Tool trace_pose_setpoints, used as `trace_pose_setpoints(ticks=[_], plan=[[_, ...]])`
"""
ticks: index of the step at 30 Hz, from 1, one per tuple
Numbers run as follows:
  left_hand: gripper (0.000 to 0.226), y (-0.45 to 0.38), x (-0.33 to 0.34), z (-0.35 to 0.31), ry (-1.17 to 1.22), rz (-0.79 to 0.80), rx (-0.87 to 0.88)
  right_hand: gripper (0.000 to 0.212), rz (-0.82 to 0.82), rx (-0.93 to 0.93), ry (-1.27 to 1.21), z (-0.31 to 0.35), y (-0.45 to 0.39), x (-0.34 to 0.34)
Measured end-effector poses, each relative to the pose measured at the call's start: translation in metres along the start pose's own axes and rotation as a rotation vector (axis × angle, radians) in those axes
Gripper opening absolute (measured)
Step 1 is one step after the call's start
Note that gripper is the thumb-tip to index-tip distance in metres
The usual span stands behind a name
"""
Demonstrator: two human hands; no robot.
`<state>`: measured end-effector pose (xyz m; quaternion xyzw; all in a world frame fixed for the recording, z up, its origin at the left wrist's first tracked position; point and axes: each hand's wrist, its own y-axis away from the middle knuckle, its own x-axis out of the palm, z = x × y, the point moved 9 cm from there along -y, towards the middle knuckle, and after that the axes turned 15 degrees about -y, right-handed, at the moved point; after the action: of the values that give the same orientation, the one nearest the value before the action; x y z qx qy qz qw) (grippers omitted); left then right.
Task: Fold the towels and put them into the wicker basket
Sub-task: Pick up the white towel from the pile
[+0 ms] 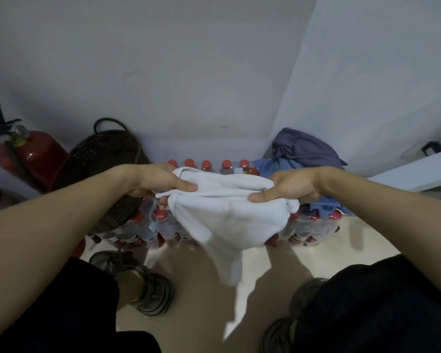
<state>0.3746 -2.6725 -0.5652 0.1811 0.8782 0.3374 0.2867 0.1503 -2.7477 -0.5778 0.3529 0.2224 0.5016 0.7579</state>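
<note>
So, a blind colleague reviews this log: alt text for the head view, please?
Both hands, left hand and right hand, hold a white towel stretched between them above packs of red-capped bottles, with a dark wicker basket to the left.

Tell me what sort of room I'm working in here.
Probably a storeroom or utility corner. Shrink-wrapped packs of water bottles are stacked on the floor against a bare wall, a fire extinguisher stands beside the wicker basket, and loose cloths are heaped on the bottles.
</note>
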Motion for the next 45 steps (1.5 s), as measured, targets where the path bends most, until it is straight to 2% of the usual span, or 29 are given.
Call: trace_pose_setpoints(ticks=[2,4,7,9,12,16,17,19,20,22,24,28,31,35,39,42,45], plan=[[0.030,-0.004,-0.003,0.015,0.039,-0.051,-0.018,0.079,-0.114,-0.034,0.046,0.001,-0.005,-0.001],[0.040,-0.008,-0.001,0.026,0.218,-0.025,0.007,0.091,-0.204,-0.029,0.098,-0.001,-0.011,-0.001],[0.034,-0.011,0.014,0.033,0.514,0.061,0.086,0.080,-0.294,-0.014,0.047,-0.006,-0.020,-0.002],[0.034,-0.016,0.018,0.042,0.607,0.016,0.096,0.072,-0.338,-0.001,-0.053,-0.013,-0.029,-0.002],[0.046,-0.028,0.012,0.062,0.574,-0.123,0.049,0.065,-0.494,-0.054,-0.147,-0.019,-0.043,-0.014],[0.054,-0.040,0.002,0.079,0.469,-0.101,0.020,0.049,-0.615,-0.165,-0.271,-0.024,-0.062,-0.027],[0.055,-0.045,-0.006,0.084,0.508,-0.137,0.009,0.047,-0.623,-0.191,-0.310,-0.026,-0.068,-0.030],[0.049,-0.059,-0.026,0.097,0.586,-0.309,-0.007,0.047,-0.623,-0.243,-0.403,-0.027,-0.082,-0.036],[0.045,-0.066,-0.037,0.105,0.551,-0.428,-0.028,0.048,-0.619,-0.261,-0.454,-0.028,-0.089,-0.040],[0.043,-0.077,-0.058,0.118,0.329,-0.635,-0.099,0.049,-0.592,-0.271,-0.557,-0.028,-0.103,-0.048],[0.045,-0.086,-0.071,0.123,0.150,-0.770,-0.122,0.043,-0.569,-0.285,-0.649,-0.029,-0.116,-0.058],[0.040,-0.102,-0.084,0.127,-0.021,-0.946,-0.135,0.014,-0.754,-0.299,-0.537,-0.032,-0.138,-0.093],[0.030,-0.112,-0.089,0.125,-0.066,-1.025,-0.083,0.013,-0.897,-0.348,-0.408,-0.024,-0.147,-0.112],[0.029,-0.125,-0.096,0.120,-0.146,-1.102,-0.045,0.026,-1.141,-0.446,0.068,0.001,-0.142,-0.126],[0.043,-0.132,-0.114,0.120,-0.245,-1.182,-0.085,0.024,-1.287,-0.543,0.089,0.011,-0.138,-0.137],[0.045,-0.140,-0.126,0.119,-0.338,-1.180,-0.116,0.023,-1.292,-0.444,0.173,0.011,-0.147,-0.144],[0.049,-0.154,-0.132,0.115,-0.568,-1.123,-0.198,0.023,-1.250,-0.333,0.280,0.007,-0.159,-0.148]])
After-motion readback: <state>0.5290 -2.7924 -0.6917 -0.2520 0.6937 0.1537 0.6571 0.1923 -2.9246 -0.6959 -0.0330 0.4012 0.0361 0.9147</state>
